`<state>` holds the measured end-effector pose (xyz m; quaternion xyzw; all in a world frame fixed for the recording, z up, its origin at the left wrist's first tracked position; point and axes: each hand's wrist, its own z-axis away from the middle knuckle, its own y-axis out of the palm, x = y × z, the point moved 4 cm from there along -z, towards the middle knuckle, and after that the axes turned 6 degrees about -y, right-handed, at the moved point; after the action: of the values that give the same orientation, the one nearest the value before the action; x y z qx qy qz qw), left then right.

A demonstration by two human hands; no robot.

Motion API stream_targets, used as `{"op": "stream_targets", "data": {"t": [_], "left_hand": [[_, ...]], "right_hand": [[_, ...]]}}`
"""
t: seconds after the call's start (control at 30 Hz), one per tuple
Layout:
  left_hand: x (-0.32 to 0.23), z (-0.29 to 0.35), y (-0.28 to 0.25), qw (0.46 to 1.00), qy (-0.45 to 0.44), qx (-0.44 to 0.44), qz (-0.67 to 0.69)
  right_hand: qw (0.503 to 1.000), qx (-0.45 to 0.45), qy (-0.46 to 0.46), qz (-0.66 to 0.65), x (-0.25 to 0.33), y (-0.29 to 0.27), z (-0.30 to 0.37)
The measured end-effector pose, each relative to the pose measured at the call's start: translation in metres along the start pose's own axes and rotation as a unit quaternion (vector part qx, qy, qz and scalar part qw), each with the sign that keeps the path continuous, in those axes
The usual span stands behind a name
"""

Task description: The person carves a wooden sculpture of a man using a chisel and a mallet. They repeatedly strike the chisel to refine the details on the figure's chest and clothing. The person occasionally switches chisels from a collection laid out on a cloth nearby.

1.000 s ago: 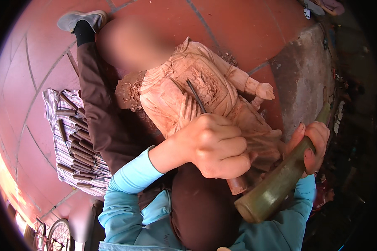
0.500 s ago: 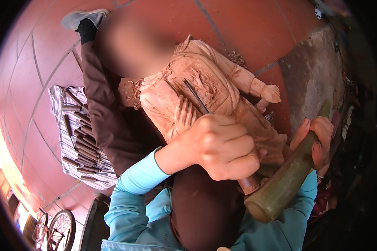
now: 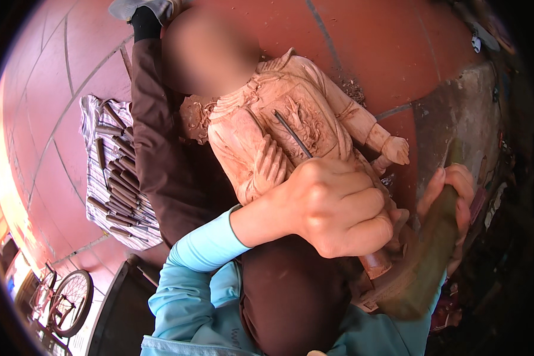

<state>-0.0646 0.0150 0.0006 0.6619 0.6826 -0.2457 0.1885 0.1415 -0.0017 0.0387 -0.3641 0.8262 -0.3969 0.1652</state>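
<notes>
A carved wooden statue (image 3: 234, 130) of a robed figure lies across the middle, its head area blurred. My left hand (image 3: 341, 207) is closed in a fist round a chisel (image 3: 292, 134), whose thin dark blade points up and left at the relief on the statue's chest. The reddish butt of its handle sticks out below my fist. On the right, my right hand (image 3: 454, 193) grips a greenish-brown, club-shaped mallet (image 3: 427, 264), smeared by motion. The mallet's thick end hangs low, to the right of the handle butt and apart from it.
Many dark-handled carving tools (image 3: 121, 187) lie on a striped cloth (image 3: 95, 169) at the left. My trousered leg (image 3: 154, 136) stretches between cloth and statue. Wood chips (image 3: 353, 89) lie on the red tiled floor (image 3: 385, 47). A bicycle (image 3: 71, 302) stands lower left, a grey slab (image 3: 457, 113) at right.
The mallet has swung a little to the right, away from the chisel's handle butt. My left hand keeps the chisel at the chest relief. The whole view has shifted slightly.
</notes>
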Motion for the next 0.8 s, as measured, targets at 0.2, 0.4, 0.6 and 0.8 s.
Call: {"op": "stream_targets", "data": {"t": [0.2, 0.4, 0.6, 0.8], "left_hand": [[0.001, -0.001, 0.004, 0.999, -0.007, 0.018, -0.037], [0.005, -0.003, 0.013, 0.998, -0.011, -0.003, -0.058], [0.005, -0.001, 0.022, 0.992, -0.037, 0.029, -0.116], [0.003, -0.004, 0.028, 0.987, -0.059, 0.044, -0.142]], "right_hand": [[0.998, 0.044, 0.035, -0.022, -0.010, -0.001, 0.009], [0.999, 0.038, 0.035, 0.012, -0.012, 0.002, 0.011], [0.998, 0.004, 0.048, 0.027, -0.018, 0.019, 0.024], [0.995, -0.059, 0.077, 0.025, -0.016, 0.024, 0.044]]}}
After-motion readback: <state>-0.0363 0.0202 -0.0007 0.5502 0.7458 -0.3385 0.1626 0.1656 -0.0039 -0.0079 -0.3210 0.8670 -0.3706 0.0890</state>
